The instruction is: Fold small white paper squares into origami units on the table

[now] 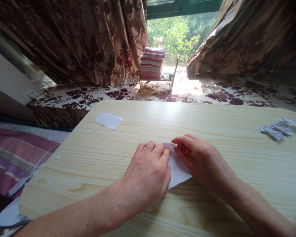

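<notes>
A small white piece of paper (pixel 178 168) lies on the light wooden table (pixel 212 131), partly folded, between my two hands. My left hand (pixel 148 174) rests on its left side, fingers curled and pressed down on the paper's top edge. My right hand (pixel 199 158) lies on its right side, fingertips pinching the same top edge. The fingertips of both hands almost meet over the fold. Much of the paper is hidden under my hands.
A flat white paper slip (pixel 109 120) lies at the table's far left. Three folded paper pieces (pixel 280 128) sit near the right edge. Tiny paper scraps (pixel 190 117) dot the table. Beyond are floral cloth, curtains and a striped stack (pixel 151 62) at the window.
</notes>
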`<state>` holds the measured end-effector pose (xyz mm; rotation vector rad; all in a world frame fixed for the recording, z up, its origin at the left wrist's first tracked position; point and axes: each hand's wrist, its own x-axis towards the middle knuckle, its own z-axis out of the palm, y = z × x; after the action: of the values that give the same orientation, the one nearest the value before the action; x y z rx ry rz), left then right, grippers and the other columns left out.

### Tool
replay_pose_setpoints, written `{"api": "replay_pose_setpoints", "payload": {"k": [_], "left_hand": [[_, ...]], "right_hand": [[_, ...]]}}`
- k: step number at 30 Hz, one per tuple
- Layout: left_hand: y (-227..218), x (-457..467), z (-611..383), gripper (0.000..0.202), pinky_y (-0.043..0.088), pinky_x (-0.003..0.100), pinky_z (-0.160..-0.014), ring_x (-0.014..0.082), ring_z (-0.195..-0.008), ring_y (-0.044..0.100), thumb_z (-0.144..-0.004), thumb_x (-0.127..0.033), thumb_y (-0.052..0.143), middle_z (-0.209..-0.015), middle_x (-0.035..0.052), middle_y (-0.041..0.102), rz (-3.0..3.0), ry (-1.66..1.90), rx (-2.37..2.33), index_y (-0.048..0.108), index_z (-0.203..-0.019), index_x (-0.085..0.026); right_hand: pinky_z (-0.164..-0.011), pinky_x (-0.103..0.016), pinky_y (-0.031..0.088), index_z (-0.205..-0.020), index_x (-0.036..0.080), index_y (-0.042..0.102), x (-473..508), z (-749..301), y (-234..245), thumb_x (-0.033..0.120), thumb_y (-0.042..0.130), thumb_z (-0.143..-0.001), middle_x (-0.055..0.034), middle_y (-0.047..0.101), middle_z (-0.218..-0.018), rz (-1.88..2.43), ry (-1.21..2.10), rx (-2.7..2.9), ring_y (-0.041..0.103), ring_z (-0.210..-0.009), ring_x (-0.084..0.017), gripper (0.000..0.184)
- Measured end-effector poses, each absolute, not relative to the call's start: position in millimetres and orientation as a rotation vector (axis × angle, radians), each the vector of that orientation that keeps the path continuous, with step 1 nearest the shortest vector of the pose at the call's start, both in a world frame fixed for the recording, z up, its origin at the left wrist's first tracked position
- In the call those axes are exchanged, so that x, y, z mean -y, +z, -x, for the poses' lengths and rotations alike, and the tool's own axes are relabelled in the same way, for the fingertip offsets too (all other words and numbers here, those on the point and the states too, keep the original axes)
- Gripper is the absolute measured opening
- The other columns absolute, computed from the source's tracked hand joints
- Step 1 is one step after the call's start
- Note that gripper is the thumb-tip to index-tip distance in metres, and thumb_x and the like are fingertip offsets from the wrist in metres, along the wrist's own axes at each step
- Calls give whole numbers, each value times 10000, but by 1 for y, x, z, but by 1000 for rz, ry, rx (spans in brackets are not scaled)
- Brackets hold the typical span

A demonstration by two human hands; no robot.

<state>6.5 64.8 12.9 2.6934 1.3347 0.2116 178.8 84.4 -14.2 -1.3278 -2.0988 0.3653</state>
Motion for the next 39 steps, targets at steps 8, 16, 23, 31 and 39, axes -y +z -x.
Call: {"api": "replay_pose_setpoints", "payload": {"k": [8,16,23,31,39], "left_hand": [[11,-64,-5,270,436,440,-812,269,-898,494,-887,-191,438,-949,89,592,-2738,190,-1285,610,-1093,-161],[11,-65,-8,274,448,464,-835,290,-932,512,-882,-190,434,-975,115,618,-2719,185,-1322,605,-1080,-107],[11,-65,-7,286,438,465,-849,289,-941,506,-870,-213,445,-995,115,618,-2695,239,-1339,601,-1081,-99],[10,-66,-6,278,431,452,-849,283,-942,499,-877,-218,433,-995,111,616,-2698,248,-1328,605,-1066,-107],[9,-65,-6,274,430,449,-851,282,-948,497,-877,-212,438,-1011,108,616,-2706,263,-1322,598,-1071,-104]], "right_hand": [[-606,-273,445,-955,134,632,-85,-178,-16,121,538,-834,-41,627,-760,1350,399,2045,580,-674,-162,154],[-596,-279,453,-921,163,629,-83,-184,-14,164,522,-844,-43,618,-800,1384,447,2063,583,-691,-166,132],[-588,-279,442,-895,162,632,-83,-182,-12,152,512,-842,-47,614,-812,1351,467,2081,578,-692,-167,132],[-579,-276,432,-864,181,627,-81,-181,-10,189,514,-844,-43,613,-841,1393,527,2074,571,-674,-159,115],[-586,-273,428,-806,191,623,-81,-181,-11,188,499,-841,-47,615,-837,1387,542,2085,570,-706,-167,129]]}}
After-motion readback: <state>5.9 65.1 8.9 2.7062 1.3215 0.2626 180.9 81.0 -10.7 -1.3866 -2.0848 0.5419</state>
